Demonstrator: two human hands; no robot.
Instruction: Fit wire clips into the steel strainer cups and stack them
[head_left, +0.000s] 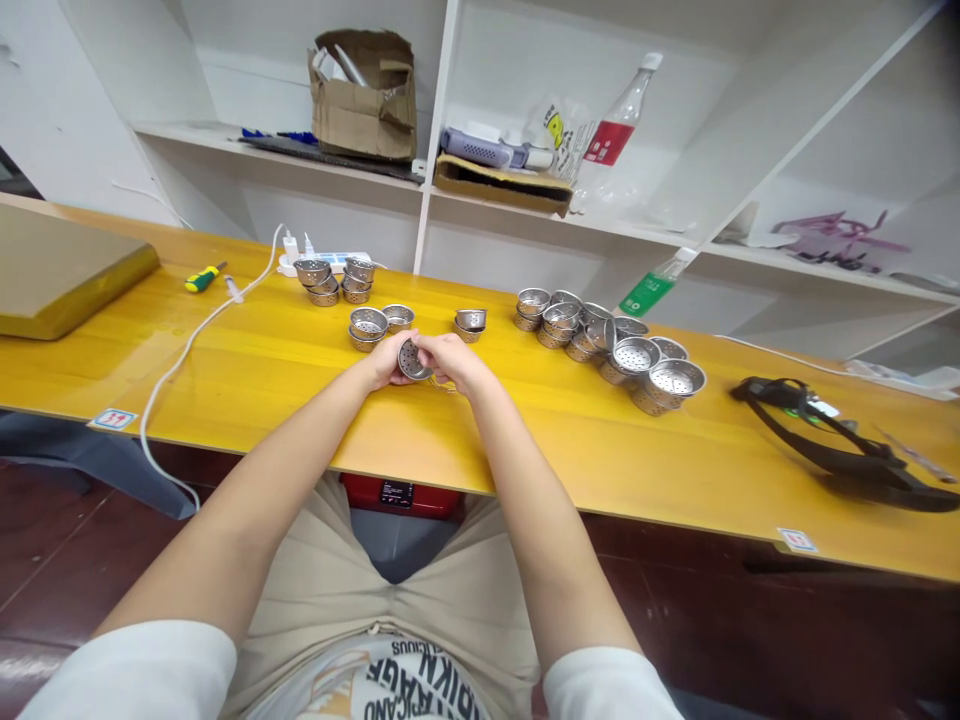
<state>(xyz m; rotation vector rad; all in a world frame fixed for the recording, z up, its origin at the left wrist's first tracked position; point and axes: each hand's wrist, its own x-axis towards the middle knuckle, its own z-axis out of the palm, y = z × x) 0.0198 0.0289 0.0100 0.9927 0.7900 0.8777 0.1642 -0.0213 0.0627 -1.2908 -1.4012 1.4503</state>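
A perforated metal cup (412, 361) is tilted between my hands above the yellow table (300, 375). My left hand (388, 360) is wrapped round its left side. The fingers of my right hand (448, 361) are pressed together at its right rim, and a thin wire-like piece shows just below them. Behind my left hand stand a few similar cups (368, 322). Two stacked cups (470, 322) sit just behind my right hand. Several more cups (636, 354) are grouped in stacks to the right, and others (313, 273) are stacked at the back left.
A green and yellow screwdriver (202, 279) and a white cable (196, 335) lie on the left. A green-labelled bottle (654, 287) stands behind the right-hand cups. Black straps (832, 440) lie far right. Shelves (570, 205) hold a cardboard box (365, 110).
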